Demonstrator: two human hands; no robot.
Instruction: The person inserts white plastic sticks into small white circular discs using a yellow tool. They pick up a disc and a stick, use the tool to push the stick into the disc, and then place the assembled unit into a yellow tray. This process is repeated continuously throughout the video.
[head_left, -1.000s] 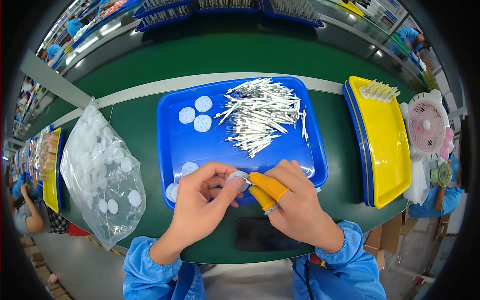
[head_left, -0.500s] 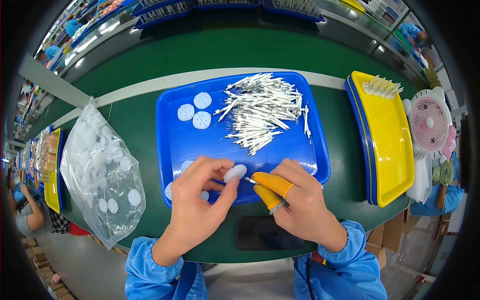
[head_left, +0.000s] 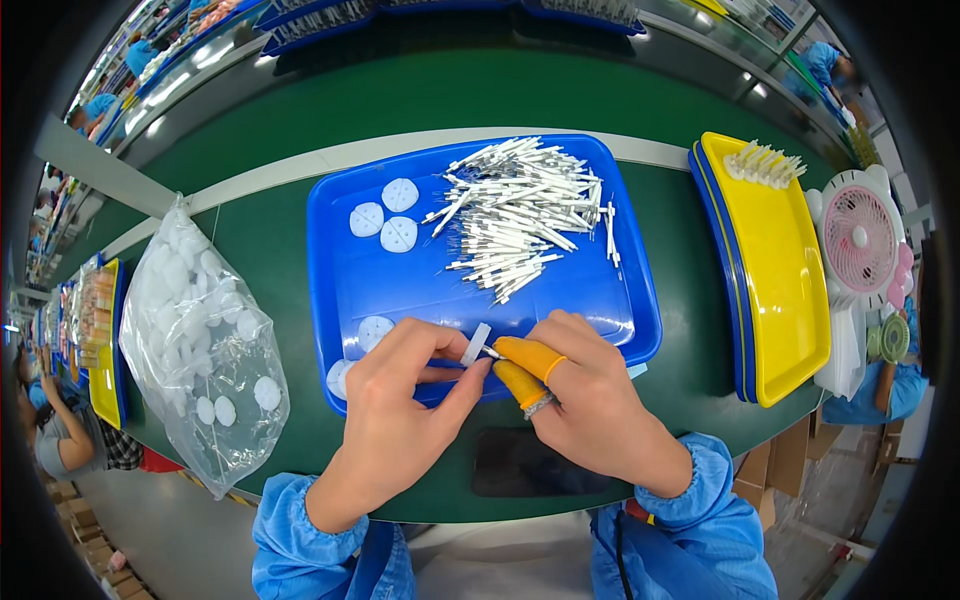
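Note:
Near the front rim of the blue tray (head_left: 410, 283), my left hand (head_left: 400, 395) pinches a pale round plastic disc (head_left: 476, 345), seen nearly edge-on. My right hand (head_left: 595, 395), with orange finger cots on thumb and forefinger, grips a thin white stick with a metal end (head_left: 491, 352). The stick's tip meets the disc's face; whether it sits in a hole cannot be made out. A heap of similar white sticks with wire ends (head_left: 525, 215) lies in the tray. Several loose discs (head_left: 398, 235) lie at its left side, some partly behind my left hand.
A clear plastic bag (head_left: 185, 350) of discs lies at left. At right are stacked trays, yellow on top (head_left: 775, 300), holding a row of white assembled pieces (head_left: 763, 165). Beyond them stands a pink-and-white fan (head_left: 858, 238). A dark phone-like slab (head_left: 535, 464) lies at the front edge.
The disc in my left hand has turned from showing its face to nearly edge-on. My right hand has moved slightly left and up, bringing the stick against the disc.

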